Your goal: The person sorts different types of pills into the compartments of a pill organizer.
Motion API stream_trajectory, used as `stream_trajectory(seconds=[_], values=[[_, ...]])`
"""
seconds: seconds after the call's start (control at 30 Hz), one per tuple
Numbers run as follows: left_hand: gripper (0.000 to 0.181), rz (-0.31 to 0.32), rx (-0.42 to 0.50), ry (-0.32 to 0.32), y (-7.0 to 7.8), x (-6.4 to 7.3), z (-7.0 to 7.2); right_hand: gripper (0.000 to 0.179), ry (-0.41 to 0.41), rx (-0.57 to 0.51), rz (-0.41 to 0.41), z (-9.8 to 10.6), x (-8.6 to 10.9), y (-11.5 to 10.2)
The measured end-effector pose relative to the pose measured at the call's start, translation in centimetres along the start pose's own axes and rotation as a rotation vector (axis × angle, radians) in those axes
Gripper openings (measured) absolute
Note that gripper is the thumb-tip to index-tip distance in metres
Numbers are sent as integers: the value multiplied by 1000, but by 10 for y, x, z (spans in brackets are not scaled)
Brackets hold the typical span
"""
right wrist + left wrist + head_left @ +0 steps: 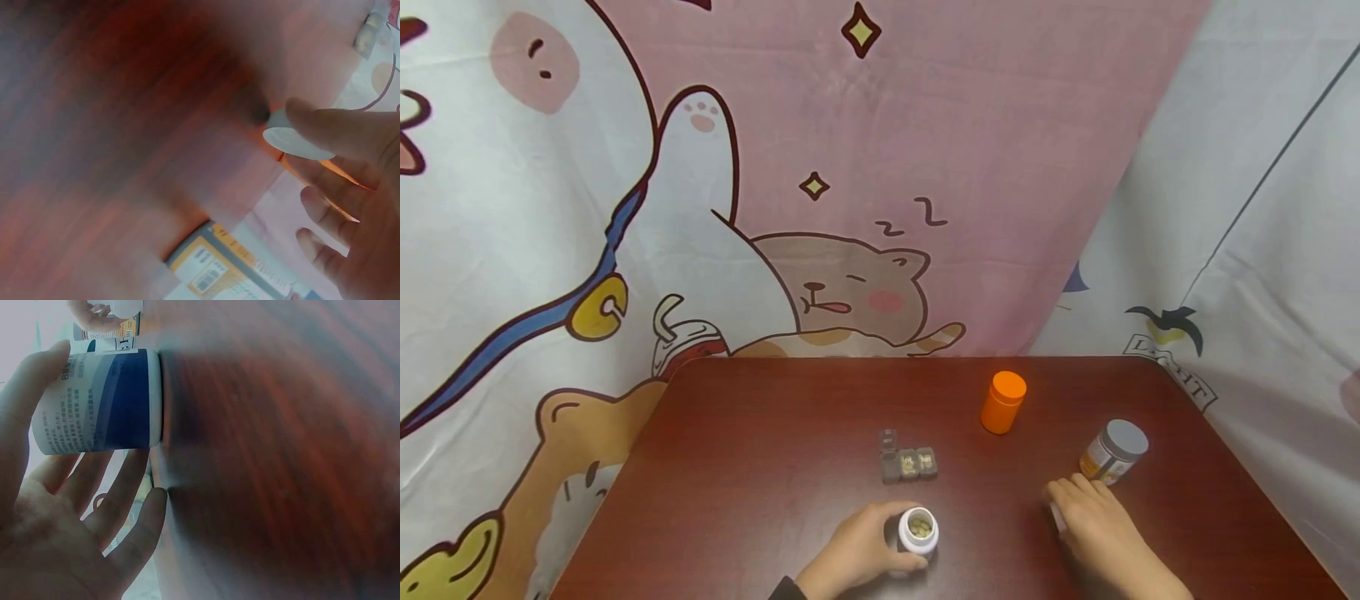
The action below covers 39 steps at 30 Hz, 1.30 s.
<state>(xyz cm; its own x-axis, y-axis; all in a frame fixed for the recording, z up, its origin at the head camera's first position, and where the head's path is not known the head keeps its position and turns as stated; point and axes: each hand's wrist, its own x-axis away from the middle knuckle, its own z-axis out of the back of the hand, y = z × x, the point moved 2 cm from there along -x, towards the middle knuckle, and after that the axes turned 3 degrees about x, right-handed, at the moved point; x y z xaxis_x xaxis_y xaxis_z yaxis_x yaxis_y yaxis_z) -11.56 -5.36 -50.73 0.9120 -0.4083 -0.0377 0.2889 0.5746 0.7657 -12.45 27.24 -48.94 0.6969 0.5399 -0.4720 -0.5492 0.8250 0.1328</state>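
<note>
My left hand (872, 542) grips a white pill bottle (918, 533) that stands uncapped on the table, tan pills visible inside its mouth. Its blue and white label shows in the left wrist view, thumb on one side and fingers on the other. Off to the right, my right hand (1093, 521) pinches a white bottle cap (299, 142) between thumb and fingers, low over the tabletop. Beyond the left hand lies a small grey pill organizer (891, 468); one lid is raised, and pale contents show in two of its compartments.
An orange bottle (1002, 403) stands at the back right of the dark red table (760, 442). Close beyond the right hand is a grey-lidded jar (1112, 452) with an orange and white label. A cartoon-printed curtain (1000, 150) hangs behind the table.
</note>
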Motion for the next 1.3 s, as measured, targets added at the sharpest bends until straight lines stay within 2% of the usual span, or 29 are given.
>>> stream_trajectory(seconds=[0.1, 0.3, 0.5, 0.63, 0.77, 0.9, 0.97, 1.07, 1.13, 1.2, 1.3], values=[[62, 0, 4, -3, 0, 0, 0, 48, -15, -3, 7, 1, -3, -2], [62, 4, 8, -13, 1, 0, -2, 47, -114, -45, -17, -1, -4, -6], [64, -1, 12, -27, 2, 1, -2, 47, -140, -50, -27, -5, -1, -7], [64, -10, 26, -45, 4, 1, -2, 49, -146, -43, -35, -8, 1, -6], [64, -16, 41, -44, 5, 1, -1, 50, -112, -42, -37, -8, 0, -7], [72, -14, 61, -61, 5, 2, 0, 47, -104, -78, -65, -7, -8, -17], [75, -12, 88, -90, 4, 3, 3, 46, -145, -124, -84, -6, -14, -25], [73, -26, 249, -119, 1, -1, 14, 47, -272, -235, -121, -6, -25, -39], [69, -37, 356, -94, -3, -6, 25, 51, -339, -322, -143, -6, -31, -49], [66, -43, 430, -28, -8, -12, 37, 56, -394, -412, -154, -6, -37, -59], [70, -15, 408, 85, -19, -20, 48, 64, -435, -530, -156, -8, -44, -73]])
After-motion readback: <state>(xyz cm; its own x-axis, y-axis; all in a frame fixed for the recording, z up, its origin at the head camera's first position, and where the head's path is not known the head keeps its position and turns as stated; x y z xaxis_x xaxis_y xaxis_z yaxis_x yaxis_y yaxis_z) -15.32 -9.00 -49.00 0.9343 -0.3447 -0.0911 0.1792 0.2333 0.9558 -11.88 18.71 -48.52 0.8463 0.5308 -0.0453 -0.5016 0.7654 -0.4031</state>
